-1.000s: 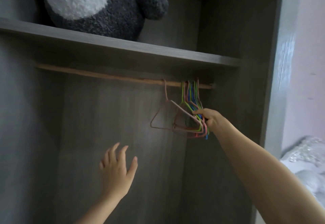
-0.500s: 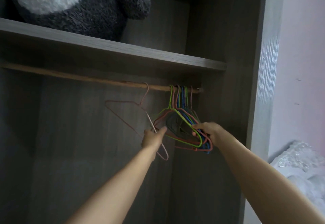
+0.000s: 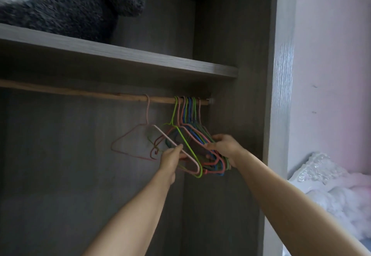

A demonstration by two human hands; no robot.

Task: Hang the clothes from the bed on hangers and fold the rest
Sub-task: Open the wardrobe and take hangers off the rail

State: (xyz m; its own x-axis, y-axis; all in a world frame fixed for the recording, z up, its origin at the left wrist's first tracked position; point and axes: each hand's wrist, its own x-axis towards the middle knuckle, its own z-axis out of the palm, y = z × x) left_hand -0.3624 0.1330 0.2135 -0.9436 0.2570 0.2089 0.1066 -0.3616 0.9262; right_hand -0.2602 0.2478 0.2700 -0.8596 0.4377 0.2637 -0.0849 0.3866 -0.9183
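Head view: fingers of the left hand pinch the pink hanger, arm sloping down-right; right hand grips hanger bunch.

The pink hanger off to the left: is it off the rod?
No, the pink hanger hooks over the wooden rod.

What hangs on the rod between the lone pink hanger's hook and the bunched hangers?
Nothing: the head view shows bare rod between the pink hanger and the bunch.
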